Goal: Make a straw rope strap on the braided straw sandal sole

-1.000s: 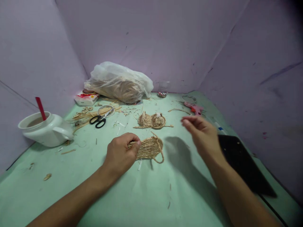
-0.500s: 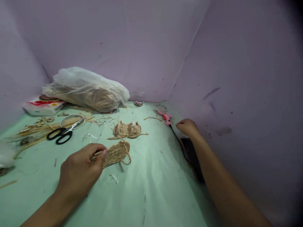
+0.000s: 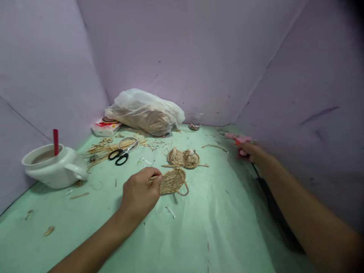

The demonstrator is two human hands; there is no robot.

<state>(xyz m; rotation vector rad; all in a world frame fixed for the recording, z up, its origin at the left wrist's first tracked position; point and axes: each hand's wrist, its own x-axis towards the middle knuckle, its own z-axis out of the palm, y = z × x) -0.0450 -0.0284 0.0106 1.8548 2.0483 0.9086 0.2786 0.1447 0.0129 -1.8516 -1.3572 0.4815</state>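
My left hand (image 3: 142, 189) pinches one end of a flat braided straw piece (image 3: 172, 181), which has a loop of cord at its right end. Just behind it, a second braided straw piece (image 3: 184, 157) with a small white patch lies on the green table. At the right, my right hand (image 3: 251, 151) is closed round the handle of a pink glue gun (image 3: 238, 138). The gun points left, and its black cord runs down under my forearm.
A white pot (image 3: 57, 170) with a red stick stands at the left. Black-handled scissors (image 3: 122, 154) lie on straw stalks. Behind are a tissue pack (image 3: 105, 129), a plastic bag (image 3: 148, 113) and a small bead container (image 3: 195, 126).
My right hand has reached the pink glue gun and closed on it. The view has turned left, bringing the white pot into sight. My left hand still holds the straw piece.
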